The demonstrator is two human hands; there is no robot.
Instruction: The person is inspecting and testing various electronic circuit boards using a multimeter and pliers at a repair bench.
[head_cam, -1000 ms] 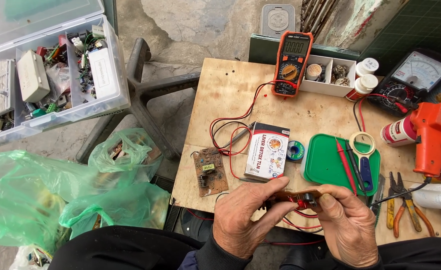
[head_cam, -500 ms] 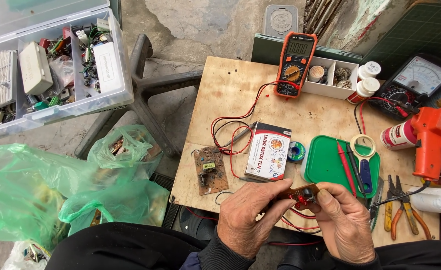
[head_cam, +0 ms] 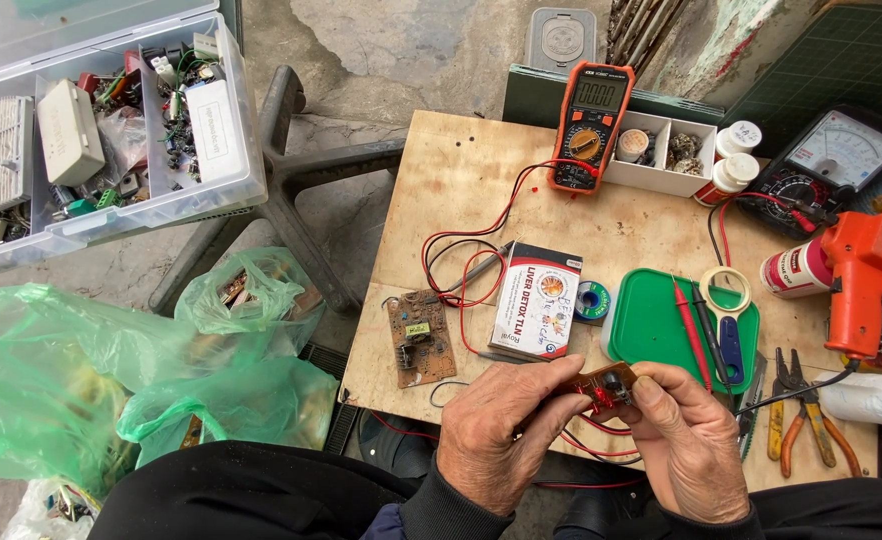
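Both hands, left hand (head_cam: pixel 501 435) and right hand (head_cam: pixel 683 440), pinch small brown circuit board (head_cam: pixel 601 385) between closed fingers, at worktop (head_cam: pixel 461 180) near edge, just beside green tray (head_cam: pixel 651 325).

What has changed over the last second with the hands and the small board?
Little. Both hands, the left hand and the right hand, keep their grip on the small brown circuit board with its red wires, shifting only slightly rightward over the table edge. Nothing was let go or picked up. The orange meter, green tray and other circuit board stayed put.
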